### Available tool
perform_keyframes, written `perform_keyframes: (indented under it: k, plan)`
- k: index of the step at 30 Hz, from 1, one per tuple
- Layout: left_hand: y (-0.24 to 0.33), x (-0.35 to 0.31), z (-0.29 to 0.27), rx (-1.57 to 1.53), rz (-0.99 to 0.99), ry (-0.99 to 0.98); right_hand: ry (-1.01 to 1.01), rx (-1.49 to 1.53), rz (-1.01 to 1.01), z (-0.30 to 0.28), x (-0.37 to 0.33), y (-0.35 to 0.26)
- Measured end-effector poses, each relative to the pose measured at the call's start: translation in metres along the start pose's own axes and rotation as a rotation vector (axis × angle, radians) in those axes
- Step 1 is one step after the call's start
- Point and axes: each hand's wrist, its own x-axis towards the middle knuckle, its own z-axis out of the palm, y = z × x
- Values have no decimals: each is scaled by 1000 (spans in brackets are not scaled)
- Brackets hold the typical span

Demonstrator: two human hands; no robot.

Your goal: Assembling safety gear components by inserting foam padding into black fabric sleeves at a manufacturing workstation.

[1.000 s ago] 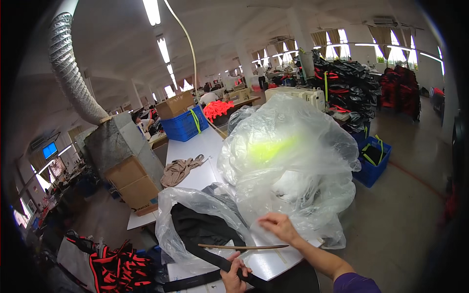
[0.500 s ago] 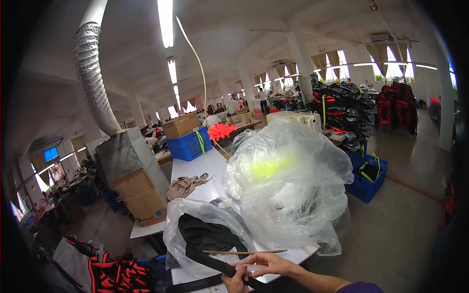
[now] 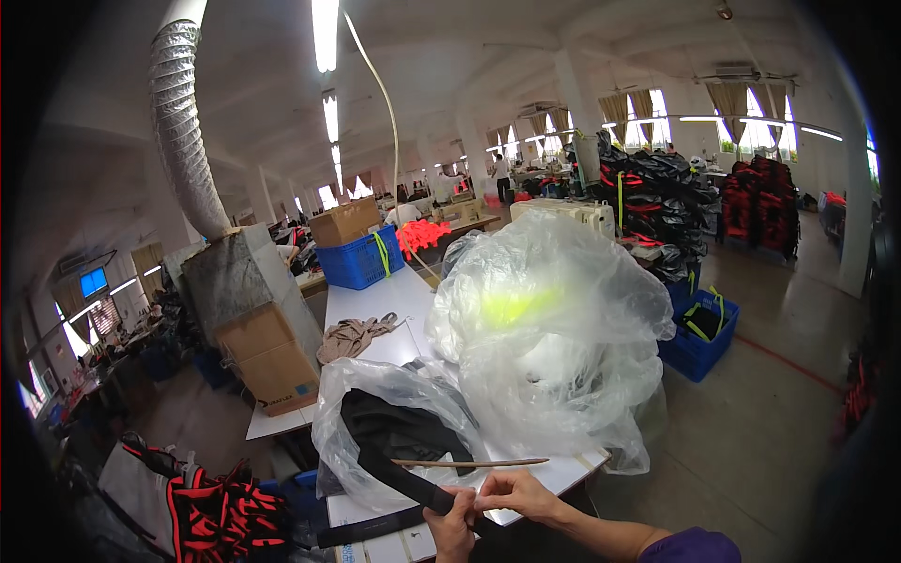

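Note:
My left hand [image 3: 452, 525] is closed on a black fabric strip [image 3: 405, 480] near the front edge of the white table. This strip runs up to black cloth [image 3: 399, 427] lying in an open clear plastic bag [image 3: 328, 413]. Close beside the left thumb, my right hand [image 3: 518, 495] has its thumb and fingers pinched together; what they hold, if anything, is too small to make out. A thin brown stick [image 3: 497, 463] lies just beyond both hands. Another black strip [image 3: 371, 527] lies along the table edge to the left.
A big heap of clear plastic bags [image 3: 554, 347], with something yellow-green inside, covers the table's right side. Farther back are a brown cloth [image 3: 355, 338] and a blue crate [image 3: 357, 260]. A cardboard box [image 3: 270, 361] stands left; red-and-black pieces [image 3: 225, 511] are piled lower left.
My right hand has risen slightly, and its fingers have drawn together into a pinch. The left hand keeps its grip on the black strip, now a little higher in view.

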Motion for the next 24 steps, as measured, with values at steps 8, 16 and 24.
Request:
perform_keyframes:
  k: [8,16,24]
  plan:
    - [18,41,-28,-664,-177,91,-129,-419,-43,2,-12,-15]
    - [4,28,-11,-671,-241,81,158,-740,-267,3,-9,-7]
    - [3,24,5,-551,-90,66,364,-835,-398,22,-15,3]
